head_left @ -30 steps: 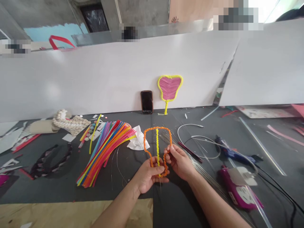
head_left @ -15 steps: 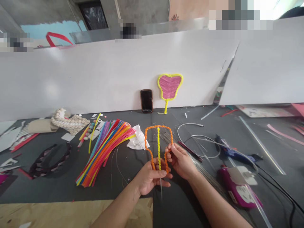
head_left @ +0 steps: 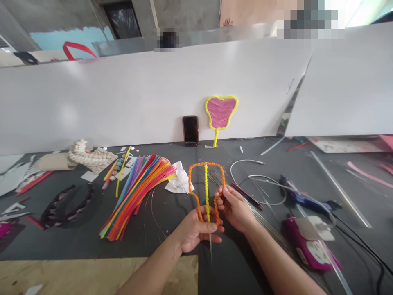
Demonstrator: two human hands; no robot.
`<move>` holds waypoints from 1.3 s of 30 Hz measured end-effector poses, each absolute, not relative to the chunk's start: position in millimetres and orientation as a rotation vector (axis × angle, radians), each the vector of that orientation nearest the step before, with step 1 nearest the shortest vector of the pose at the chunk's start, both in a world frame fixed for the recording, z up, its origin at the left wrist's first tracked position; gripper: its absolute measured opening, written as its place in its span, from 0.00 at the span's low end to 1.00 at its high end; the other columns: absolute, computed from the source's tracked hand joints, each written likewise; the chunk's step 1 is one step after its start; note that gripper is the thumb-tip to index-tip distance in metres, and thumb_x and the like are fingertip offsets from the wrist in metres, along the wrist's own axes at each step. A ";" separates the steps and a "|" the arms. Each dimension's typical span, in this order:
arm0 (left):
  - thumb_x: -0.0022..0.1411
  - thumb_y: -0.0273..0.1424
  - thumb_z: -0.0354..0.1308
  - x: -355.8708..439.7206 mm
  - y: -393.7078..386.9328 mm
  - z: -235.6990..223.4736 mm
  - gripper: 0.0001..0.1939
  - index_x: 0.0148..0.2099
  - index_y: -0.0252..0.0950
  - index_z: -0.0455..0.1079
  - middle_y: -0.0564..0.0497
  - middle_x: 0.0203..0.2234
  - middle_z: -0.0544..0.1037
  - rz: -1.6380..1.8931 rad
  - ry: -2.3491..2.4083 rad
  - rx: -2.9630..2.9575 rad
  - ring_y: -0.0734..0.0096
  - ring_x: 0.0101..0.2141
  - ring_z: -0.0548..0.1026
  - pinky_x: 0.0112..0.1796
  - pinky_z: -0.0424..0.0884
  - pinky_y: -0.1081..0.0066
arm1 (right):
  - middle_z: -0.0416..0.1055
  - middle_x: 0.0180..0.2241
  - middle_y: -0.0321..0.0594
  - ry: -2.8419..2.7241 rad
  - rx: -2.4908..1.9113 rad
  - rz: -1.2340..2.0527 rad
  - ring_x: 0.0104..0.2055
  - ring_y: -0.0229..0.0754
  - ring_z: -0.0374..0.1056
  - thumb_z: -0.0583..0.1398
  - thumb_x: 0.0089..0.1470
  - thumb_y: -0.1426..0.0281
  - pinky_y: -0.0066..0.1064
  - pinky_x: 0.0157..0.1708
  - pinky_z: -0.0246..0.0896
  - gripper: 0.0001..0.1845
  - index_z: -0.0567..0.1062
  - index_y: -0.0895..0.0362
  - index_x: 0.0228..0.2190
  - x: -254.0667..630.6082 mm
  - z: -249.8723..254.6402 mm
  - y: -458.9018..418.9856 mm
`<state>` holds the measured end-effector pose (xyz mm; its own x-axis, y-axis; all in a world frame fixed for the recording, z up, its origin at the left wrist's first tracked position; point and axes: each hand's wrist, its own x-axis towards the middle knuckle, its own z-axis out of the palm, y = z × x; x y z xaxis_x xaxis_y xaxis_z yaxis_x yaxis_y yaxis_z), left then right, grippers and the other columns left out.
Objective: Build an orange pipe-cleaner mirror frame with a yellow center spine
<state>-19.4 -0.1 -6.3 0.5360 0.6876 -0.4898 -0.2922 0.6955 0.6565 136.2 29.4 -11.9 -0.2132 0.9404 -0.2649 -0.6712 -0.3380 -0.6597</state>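
Between my hands is an orange twisted pipe-cleaner frame (head_left: 190, 180), bent into a fan-like outline. A yellow twisted pipe-cleaner stem (head_left: 206, 188) runs down its middle, with bare wire sticking out below. My left hand (head_left: 196, 231) is closed on the frame's lower ends and the stem, thumb laid across the front. My right hand (head_left: 235, 207) pinches the frame's right side where it bends inward. Beyond them a finished-looking fan (head_left: 221, 112), pink inside with a yellow rim and handle, leans upright on the white board.
A phone (head_left: 190, 131) leans on the white board (head_left: 138, 98). To the left lie a bundle of colourful strips (head_left: 135, 200), white cloth (head_left: 178, 180) and a dark braided headband (head_left: 58, 209). On the right are wires (head_left: 264, 229), a blue glue gun (head_left: 307, 196) and a magenta power adapter (head_left: 307, 246).
The view has shifted very slightly. Both hands keep the same hold on the orange frame and yellow stem.
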 end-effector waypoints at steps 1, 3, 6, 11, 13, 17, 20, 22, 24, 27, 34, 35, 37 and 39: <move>0.45 0.23 0.67 -19.3 -0.1 -6.6 0.17 0.38 0.34 0.68 0.49 0.31 0.76 0.613 0.804 0.551 0.67 0.32 0.77 0.30 0.76 0.67 | 0.68 0.27 0.34 -0.496 -0.772 1.785 0.23 0.30 0.59 0.66 0.47 0.64 0.20 0.21 0.57 0.10 0.72 0.57 0.27 136.0 -11.5 29.3; 0.47 0.25 0.67 -18.9 -0.1 -7.7 0.17 0.40 0.33 0.68 0.48 0.31 0.76 0.597 0.790 0.560 0.68 0.31 0.77 0.30 0.76 0.67 | 0.67 0.27 0.34 -0.508 -0.777 1.795 0.22 0.30 0.58 0.65 0.48 0.63 0.21 0.19 0.56 0.11 0.71 0.57 0.27 135.0 -11.3 28.9; 0.50 0.28 0.65 -18.5 0.2 -9.4 0.16 0.42 0.33 0.68 0.46 0.31 0.77 0.600 0.798 0.570 0.70 0.29 0.77 0.30 0.76 0.68 | 0.67 0.28 0.35 -0.555 -0.812 1.815 0.20 0.31 0.56 0.63 0.49 0.60 0.23 0.17 0.55 0.12 0.71 0.56 0.30 133.8 -13.9 29.0; 0.51 0.31 0.65 -21.2 2.7 -8.1 0.17 0.43 0.32 0.69 0.47 0.31 0.77 0.671 0.879 0.591 0.72 0.27 0.76 0.26 0.75 0.72 | 0.68 0.40 0.38 -0.901 -1.070 1.315 0.25 0.33 0.62 0.61 0.51 0.62 0.28 0.24 0.61 0.17 0.69 0.52 0.42 139.3 -22.9 31.1; 0.50 0.32 0.66 -22.6 3.9 -6.7 0.18 0.43 0.32 0.69 0.48 0.31 0.76 0.698 0.909 0.598 0.73 0.27 0.76 0.24 0.74 0.74 | 0.68 0.40 0.39 -1.153 -1.168 1.042 0.26 0.35 0.62 0.59 0.53 0.65 0.30 0.27 0.62 0.14 0.69 0.51 0.43 143.1 -24.5 31.1; 0.49 0.33 0.66 -22.4 4.2 -5.7 0.17 0.41 0.32 0.70 0.49 0.29 0.76 0.695 0.953 0.615 0.74 0.24 0.75 0.20 0.71 0.77 | 0.68 0.46 0.44 -1.660 -1.107 0.773 0.43 0.43 0.67 0.53 0.56 0.73 0.36 0.42 0.65 0.15 0.71 0.50 0.45 145.8 -23.1 29.9; 0.48 0.33 0.66 -20.5 3.2 -7.1 0.15 0.38 0.32 0.70 0.50 0.27 0.76 0.696 0.968 0.609 0.76 0.22 0.74 0.19 0.70 0.78 | 0.68 0.47 0.44 -1.827 -1.065 0.726 0.48 0.44 0.66 0.51 0.58 0.74 0.38 0.47 0.64 0.17 0.72 0.50 0.46 144.3 -22.9 30.3; 0.48 0.32 0.67 -19.2 2.7 -8.0 0.15 0.37 0.32 0.70 0.50 0.27 0.76 0.713 0.968 0.587 0.76 0.22 0.75 0.20 0.70 0.79 | 0.70 0.43 0.44 -1.853 -1.086 0.701 0.44 0.44 0.68 0.51 0.58 0.73 0.37 0.44 0.66 0.16 0.73 0.50 0.44 143.8 -23.8 31.4; 0.48 0.31 0.67 -18.2 2.4 -8.3 0.14 0.38 0.32 0.70 0.50 0.27 0.76 0.721 0.964 0.561 0.76 0.23 0.75 0.20 0.70 0.80 | 0.72 0.40 0.44 -1.869 -1.094 0.668 0.41 0.43 0.69 0.51 0.58 0.74 0.36 0.42 0.67 0.15 0.75 0.50 0.41 144.7 -24.9 32.9; 0.49 0.31 0.67 -16.7 2.6 -7.7 0.14 0.38 0.31 0.70 0.50 0.27 0.76 0.724 0.976 0.529 0.76 0.23 0.75 0.20 0.70 0.80 | 0.73 0.38 0.44 -1.893 -1.085 0.613 0.40 0.43 0.70 0.50 0.58 0.76 0.36 0.41 0.67 0.16 0.76 0.50 0.39 147.1 -25.8 35.0; 0.48 0.30 0.67 -16.4 3.0 -7.9 0.14 0.36 0.31 0.70 0.50 0.26 0.77 0.745 1.003 0.504 0.77 0.22 0.75 0.19 0.69 0.82 | 0.74 0.37 0.43 -1.925 -1.062 0.505 0.40 0.43 0.70 0.49 0.56 0.78 0.35 0.40 0.68 0.19 0.77 0.50 0.36 149.1 -27.1 37.3; 0.48 0.30 0.67 -16.6 2.9 -8.2 0.14 0.36 0.32 0.70 0.50 0.26 0.76 0.750 1.004 0.505 0.77 0.22 0.75 0.19 0.68 0.82 | 0.74 0.38 0.43 -1.927 -1.061 0.501 0.40 0.43 0.70 0.49 0.56 0.78 0.35 0.40 0.68 0.20 0.77 0.50 0.37 149.1 -27.2 37.5; 0.48 0.30 0.67 -16.9 3.0 -8.7 0.13 0.36 0.32 0.70 0.50 0.26 0.76 0.755 0.999 0.507 0.77 0.22 0.75 0.18 0.68 0.82 | 0.74 0.38 0.42 -1.929 -1.065 0.501 0.40 0.43 0.70 0.49 0.56 0.78 0.35 0.40 0.68 0.20 0.77 0.49 0.37 149.4 -27.1 37.8; 0.48 0.30 0.67 -17.0 3.3 -8.9 0.13 0.36 0.32 0.70 0.51 0.26 0.76 0.762 0.994 0.505 0.77 0.22 0.75 0.18 0.68 0.82 | 0.74 0.38 0.43 -1.934 -1.070 0.502 0.40 0.43 0.70 0.49 0.56 0.78 0.35 0.39 0.68 0.20 0.77 0.49 0.37 150.0 -26.9 38.2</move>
<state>-17.0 3.3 -8.9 0.3278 0.7654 -0.5538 -0.3353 0.6423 0.6892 150.0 38.2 -26.9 -0.2755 0.8309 0.4835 0.4908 0.5540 -0.6724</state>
